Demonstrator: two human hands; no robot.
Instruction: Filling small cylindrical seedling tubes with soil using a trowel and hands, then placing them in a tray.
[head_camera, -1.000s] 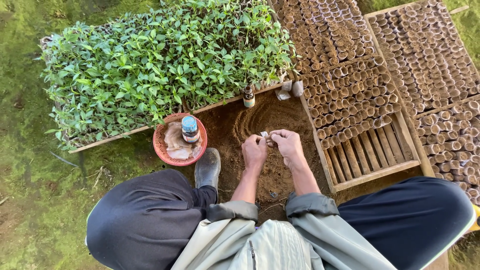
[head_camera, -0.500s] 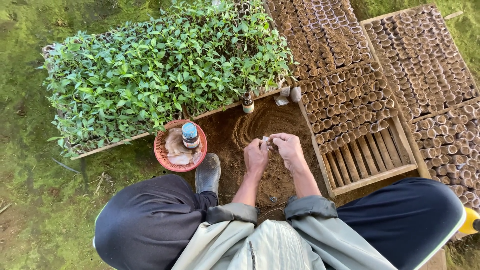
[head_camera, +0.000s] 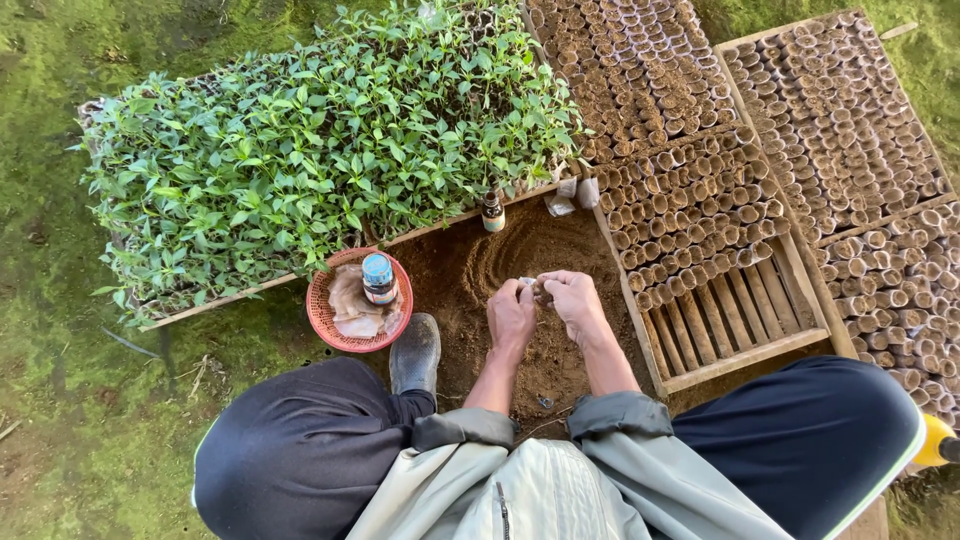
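Observation:
My left hand (head_camera: 511, 315) and my right hand (head_camera: 571, 298) meet over a patch of loose brown soil (head_camera: 505, 265) between my knees. Together they pinch a small pale seedling pot (head_camera: 533, 288), which their fingers mostly hide. A wooden tray (head_camera: 745, 325) stands just right of my hands, its far part packed with several soil-filled pots (head_camera: 680, 215) and its near slats bare. To the left sits a red basket (head_camera: 325, 315) holding a jar with a blue lid (head_camera: 378, 277) and a pale cloth.
A large tray of green seedlings (head_camera: 320, 150) fills the far left. A small dark bottle (head_camera: 493, 211) stands at its edge. More pot-filled trays (head_camera: 840, 120) lie at the right. My dark boot (head_camera: 415, 352) rests on the soil; grass surrounds everything.
My hands stay together over the soil, working the small pot; the view shifted slightly. Nothing else moved.

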